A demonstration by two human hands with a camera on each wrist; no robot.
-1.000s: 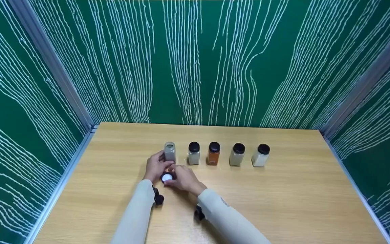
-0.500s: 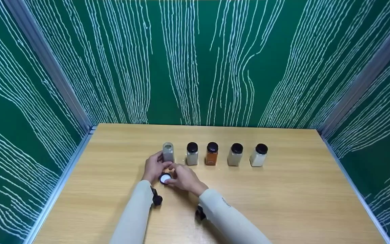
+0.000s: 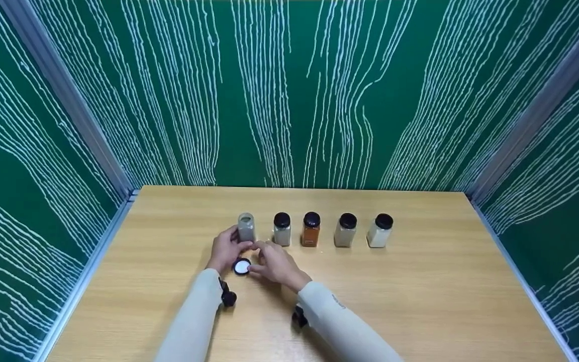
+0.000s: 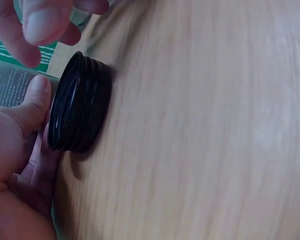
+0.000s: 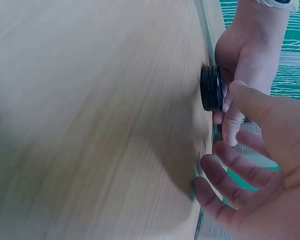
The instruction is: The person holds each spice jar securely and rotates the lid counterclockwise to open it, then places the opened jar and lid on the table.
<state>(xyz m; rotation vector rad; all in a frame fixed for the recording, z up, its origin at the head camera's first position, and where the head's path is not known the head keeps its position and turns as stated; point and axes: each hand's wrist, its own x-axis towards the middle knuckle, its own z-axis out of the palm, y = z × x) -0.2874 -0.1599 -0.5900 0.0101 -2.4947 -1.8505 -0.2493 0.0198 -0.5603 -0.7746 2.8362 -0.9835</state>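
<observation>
Clearly, lid [image 3: 242, 266] (white inside up) between hands [image 3: 275, 265], jar [image 3: 247, 229] in left [image 3: 225, 250].

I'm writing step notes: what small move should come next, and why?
Probably lift the right hand clear: it looks open, and the black lid lies inner side up on the table, while the left hand holds the uncapped jar.

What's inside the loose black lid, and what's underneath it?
Inside the black lid is a round white lining, facing up. Underneath is the wooden table; the patch directly below the lid is covered, so anything there cannot be seen.
</observation>
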